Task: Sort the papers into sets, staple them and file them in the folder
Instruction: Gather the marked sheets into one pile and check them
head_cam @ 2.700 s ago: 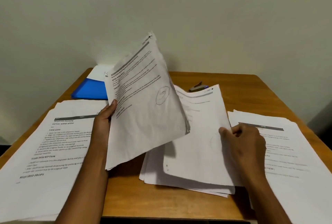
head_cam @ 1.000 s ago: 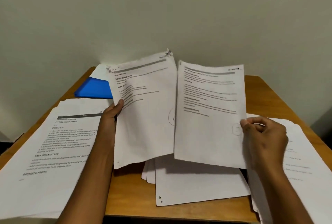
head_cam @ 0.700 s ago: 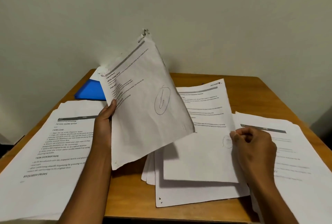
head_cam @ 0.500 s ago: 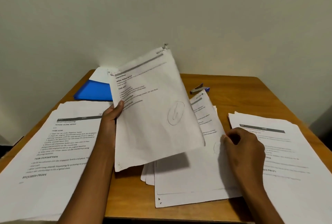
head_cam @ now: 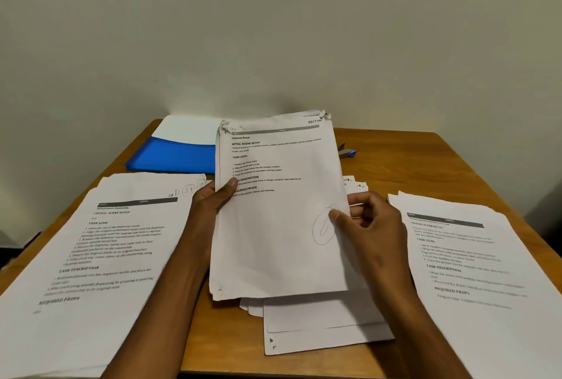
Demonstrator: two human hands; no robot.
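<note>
Both hands gripped a limp, light sheaf [head_cam: 279, 226], left hand [head_cam: 209, 208] pinching its left edge, right hand [head_cam: 368, 226] its right edge, best supported there.

Square wooden table with warm brown top [head_cam: 395, 153], plain off-white wall [head_cam: 273, 28] behind it, dark floor area at far right [head_cam: 547, 211]

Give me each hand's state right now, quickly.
Left hand: grips the left edge of the raised paper stack.
Right hand: pinches the same stack's right edge, thumb on front.
</note>
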